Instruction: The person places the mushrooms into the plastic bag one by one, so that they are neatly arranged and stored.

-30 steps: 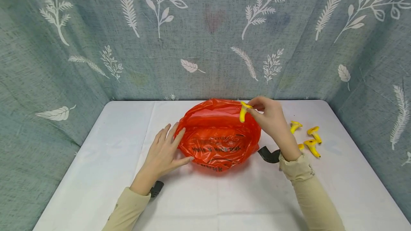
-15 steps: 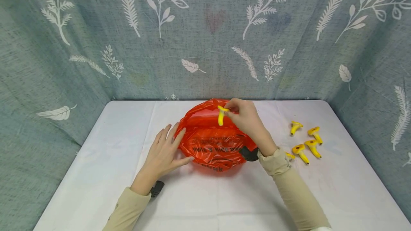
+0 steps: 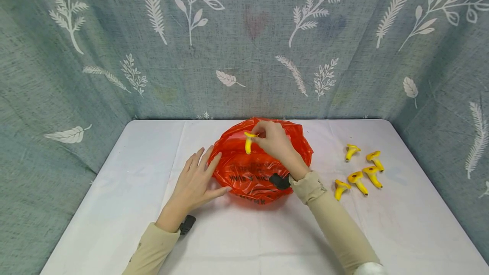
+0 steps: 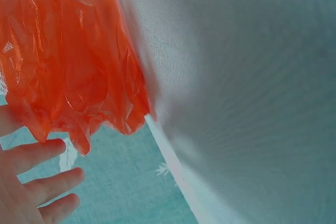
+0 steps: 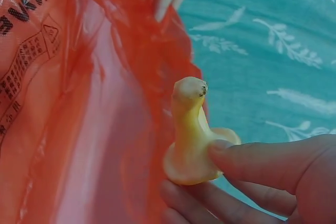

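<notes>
A red plastic bag (image 3: pixel 248 181) with dark printing stands on the white table, its mouth spread wide. Over that mouth my right hand (image 3: pixel 276 142) pinches a yellow mushroom (image 3: pixel 248 144) by its cap between thumb and fingers. In the right wrist view the mushroom (image 5: pixel 190 135) has its stem end toward the camera, the bag beside it. My left hand (image 3: pixel 192 183) touches the bag's left rim with fingers spread and fairly straight. In the left wrist view those fingers (image 4: pixel 52 184) lie at the bag's (image 4: pixel 79 51) edge.
Several more yellow mushrooms (image 3: pixel 358 181) lie on the table (image 3: pixel 412 224) to the right of the bag. A grey-green curtain (image 3: pixel 244 79) with white leaf prints hangs behind and on both sides of the table. Each wrist wears a small dark camera.
My right hand has carried the mushroom leftward from the bag's right rim to over its mouth. The mushrooms on the table have come into fuller view. My left hand stays in place.
</notes>
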Motion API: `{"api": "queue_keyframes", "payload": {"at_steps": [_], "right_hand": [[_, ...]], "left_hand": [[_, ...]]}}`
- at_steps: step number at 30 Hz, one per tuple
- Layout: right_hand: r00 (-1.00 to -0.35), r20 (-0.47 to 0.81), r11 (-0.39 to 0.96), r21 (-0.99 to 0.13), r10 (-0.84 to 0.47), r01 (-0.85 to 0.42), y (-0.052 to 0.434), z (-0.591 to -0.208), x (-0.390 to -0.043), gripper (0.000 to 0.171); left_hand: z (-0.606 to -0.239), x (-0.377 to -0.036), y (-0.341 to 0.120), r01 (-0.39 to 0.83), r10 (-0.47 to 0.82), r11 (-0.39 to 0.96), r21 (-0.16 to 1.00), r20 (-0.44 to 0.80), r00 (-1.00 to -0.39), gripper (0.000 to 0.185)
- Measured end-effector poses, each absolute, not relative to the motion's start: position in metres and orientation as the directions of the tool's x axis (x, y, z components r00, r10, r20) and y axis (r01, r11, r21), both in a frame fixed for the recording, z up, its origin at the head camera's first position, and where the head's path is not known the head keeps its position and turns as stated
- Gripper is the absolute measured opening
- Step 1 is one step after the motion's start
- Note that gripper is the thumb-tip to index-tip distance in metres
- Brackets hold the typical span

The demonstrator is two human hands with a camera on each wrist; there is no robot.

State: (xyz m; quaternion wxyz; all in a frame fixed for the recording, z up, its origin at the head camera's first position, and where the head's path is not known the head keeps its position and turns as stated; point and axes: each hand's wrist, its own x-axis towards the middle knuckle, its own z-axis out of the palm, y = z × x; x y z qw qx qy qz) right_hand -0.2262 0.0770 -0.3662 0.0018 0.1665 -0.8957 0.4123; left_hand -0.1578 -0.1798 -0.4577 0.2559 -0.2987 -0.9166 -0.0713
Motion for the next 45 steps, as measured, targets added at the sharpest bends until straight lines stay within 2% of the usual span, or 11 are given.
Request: {"api": "queue_keyframes", "payload": {"at_steps": [8,17,21,30,45], "right_hand": [[-0.942,0.065,0.621,-0.736,-0.331,-0.269,0.059,-0.375,-0.239,0.008],[-0.952,-0.037,0.664,-0.725,-0.304,-0.184,0.039,-0.399,-0.255,0.009],[-0.956,-0.046,0.672,-0.721,-0.290,-0.169,0.033,-0.412,-0.263,0.010],[-0.980,-0.086,0.630,-0.775,-0.182,-0.049,0.028,-0.434,-0.271,0.011],[-0.985,-0.074,0.632,-0.774,-0.158,-0.043,0.029,-0.444,-0.274,0.015]], "left_hand": [[-0.458,-0.158,-0.179,0.587,0.508,0.810,-0.015,0.519,-0.688,0.100],[-0.458,-0.158,-0.180,0.592,0.511,0.806,-0.009,0.515,-0.688,0.100],[-0.459,-0.158,-0.181,0.600,0.510,0.800,0.012,0.512,-0.691,0.100],[-0.458,-0.157,-0.181,0.598,0.513,0.801,0.015,0.497,-0.700,0.101],[-0.459,-0.158,-0.181,0.597,0.509,0.802,-0.002,0.523,-0.683,0.100]]}}
